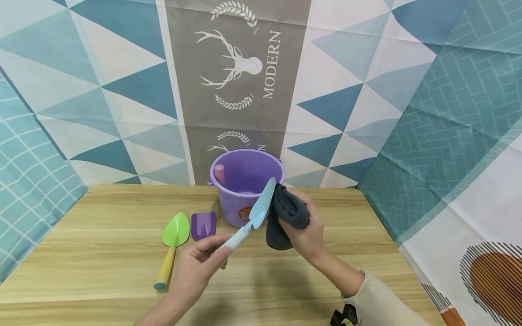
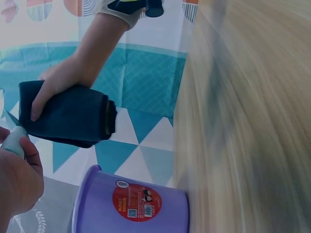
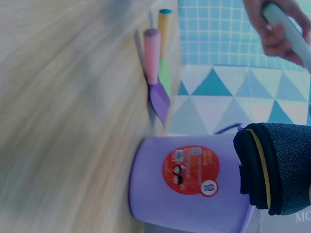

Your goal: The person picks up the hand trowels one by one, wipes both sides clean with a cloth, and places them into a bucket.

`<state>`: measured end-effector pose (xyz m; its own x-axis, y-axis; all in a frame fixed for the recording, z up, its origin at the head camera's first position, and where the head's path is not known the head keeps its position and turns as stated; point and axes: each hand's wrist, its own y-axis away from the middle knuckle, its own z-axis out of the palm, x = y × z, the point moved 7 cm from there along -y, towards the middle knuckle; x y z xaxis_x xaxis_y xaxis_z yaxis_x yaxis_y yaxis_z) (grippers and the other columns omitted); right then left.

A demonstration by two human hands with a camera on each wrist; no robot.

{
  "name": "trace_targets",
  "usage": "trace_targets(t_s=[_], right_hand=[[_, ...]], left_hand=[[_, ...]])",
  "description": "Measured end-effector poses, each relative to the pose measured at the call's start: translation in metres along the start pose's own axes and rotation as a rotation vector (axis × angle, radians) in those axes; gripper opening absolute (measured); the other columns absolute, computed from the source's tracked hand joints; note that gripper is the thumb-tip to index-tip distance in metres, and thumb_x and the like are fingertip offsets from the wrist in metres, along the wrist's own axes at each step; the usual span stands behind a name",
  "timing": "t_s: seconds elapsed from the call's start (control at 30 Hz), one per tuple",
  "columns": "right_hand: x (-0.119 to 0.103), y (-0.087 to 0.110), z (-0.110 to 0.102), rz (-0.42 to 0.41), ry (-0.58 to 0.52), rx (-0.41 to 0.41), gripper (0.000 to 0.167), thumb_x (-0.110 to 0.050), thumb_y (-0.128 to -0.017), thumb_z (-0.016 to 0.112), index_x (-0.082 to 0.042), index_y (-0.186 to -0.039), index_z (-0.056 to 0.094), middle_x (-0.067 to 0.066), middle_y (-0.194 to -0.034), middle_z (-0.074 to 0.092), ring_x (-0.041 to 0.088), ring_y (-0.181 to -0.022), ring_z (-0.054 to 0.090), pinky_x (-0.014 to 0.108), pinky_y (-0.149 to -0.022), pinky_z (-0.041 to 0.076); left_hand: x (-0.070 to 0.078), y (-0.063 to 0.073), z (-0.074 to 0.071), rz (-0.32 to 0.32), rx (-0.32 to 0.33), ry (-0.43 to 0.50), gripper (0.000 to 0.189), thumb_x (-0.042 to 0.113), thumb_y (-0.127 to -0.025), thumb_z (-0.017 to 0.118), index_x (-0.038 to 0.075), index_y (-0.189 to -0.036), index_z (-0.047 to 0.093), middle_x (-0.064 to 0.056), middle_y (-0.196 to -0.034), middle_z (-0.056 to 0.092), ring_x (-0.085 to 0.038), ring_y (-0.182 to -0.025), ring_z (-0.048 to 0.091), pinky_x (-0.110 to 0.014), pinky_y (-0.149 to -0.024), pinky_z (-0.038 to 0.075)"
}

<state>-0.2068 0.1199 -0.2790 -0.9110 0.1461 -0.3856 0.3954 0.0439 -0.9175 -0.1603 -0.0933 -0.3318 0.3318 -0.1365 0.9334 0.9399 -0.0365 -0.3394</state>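
Observation:
My left hand (image 1: pixel 195 267) grips the pale handle of a light blue toy trowel (image 1: pixel 263 203), its blade angled up to the right. A folded dark grey towel (image 1: pixel 290 209) is held in my right hand (image 1: pixel 307 233), right beside the blade; whether they touch is hard to tell. In the left wrist view the towel (image 2: pixel 68 114) hides most of the blade. Behind both hands stands a purple bucket (image 1: pixel 232 206) with a red label. The right wrist view shows the left hand (image 3: pixel 277 36) round the handle, while the towel (image 3: pixel 286 167) hangs in front of the bucket (image 3: pixel 150 189).
On the wooden table (image 1: pixel 102 253), left of the bucket, lie a green trowel (image 1: pixel 177 228) with a yellow handle and a purple shovel (image 1: pixel 203 225) with a pink handle (image 3: pixel 152 56). A pink cylindrical piece (image 1: pixel 219 173) leans inside the bucket. Patterned cloth (image 1: pixel 346 108) hangs behind the table.

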Motion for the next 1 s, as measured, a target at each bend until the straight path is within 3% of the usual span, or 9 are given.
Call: trace_targets(t_s=[0.13, 0.33, 0.5, 0.8, 1.0], right_hand=[[0.002, -0.007, -0.004, 0.052, -0.01, 0.041, 0.043, 0.004, -0.076, 0.069, 0.008, -0.116, 0.055, -0.005, -0.117, 0.062, 0.01, -0.109, 0.059, 0.023, -0.096, 0.046], [-0.005, -0.009, -0.002, 0.034, -0.059, 0.059, 0.04, 0.0, -0.078, 0.07, 0.007, -0.114, 0.057, -0.005, -0.115, 0.063, 0.011, -0.106, 0.06, 0.024, -0.095, 0.047], [-0.009, -0.007, 0.002, 0.024, -0.091, 0.061, 0.041, 0.001, -0.077, 0.07, 0.007, -0.116, 0.057, -0.002, -0.119, 0.063, 0.014, -0.11, 0.06, 0.026, -0.097, 0.047], [-0.007, 0.003, 0.015, 0.049, -0.092, -0.059, 0.054, 0.015, -0.068, 0.068, 0.003, -0.119, 0.056, -0.004, -0.121, 0.06, 0.01, -0.112, 0.058, 0.025, -0.096, 0.047], [-0.004, 0.011, 0.024, -0.013, -0.084, -0.176, 0.046, -0.003, -0.078, 0.072, 0.002, -0.12, 0.055, 0.005, -0.122, 0.061, 0.012, -0.115, 0.057, 0.025, -0.098, 0.046]], left_hand=[[-0.002, 0.002, 0.0, -0.005, -0.049, -0.007, 0.021, -0.003, -0.087, 0.06, -0.003, -0.107, 0.067, 0.007, -0.087, 0.067, -0.002, -0.063, 0.055, -0.021, -0.057, 0.05], [0.0, 0.004, 0.004, 0.0, -0.152, -0.004, 0.023, -0.001, -0.09, 0.056, 0.0, -0.111, 0.066, 0.008, -0.081, 0.062, -0.003, -0.063, 0.055, -0.022, -0.054, 0.048], [0.001, 0.005, 0.006, 0.005, -0.191, 0.03, 0.025, -0.001, -0.092, 0.053, 0.004, -0.112, 0.066, 0.008, -0.077, 0.06, -0.004, -0.063, 0.055, -0.023, -0.053, 0.047], [0.007, 0.003, 0.003, 0.047, -0.168, 0.045, 0.03, -0.004, -0.091, 0.051, 0.013, -0.109, 0.068, 0.008, -0.076, 0.062, -0.004, -0.061, 0.055, -0.025, -0.053, 0.048], [0.009, 0.001, -0.002, 0.017, -0.101, 0.023, 0.028, -0.002, -0.09, 0.054, 0.014, -0.106, 0.069, 0.007, -0.077, 0.064, -0.005, -0.06, 0.055, -0.025, -0.055, 0.048]])
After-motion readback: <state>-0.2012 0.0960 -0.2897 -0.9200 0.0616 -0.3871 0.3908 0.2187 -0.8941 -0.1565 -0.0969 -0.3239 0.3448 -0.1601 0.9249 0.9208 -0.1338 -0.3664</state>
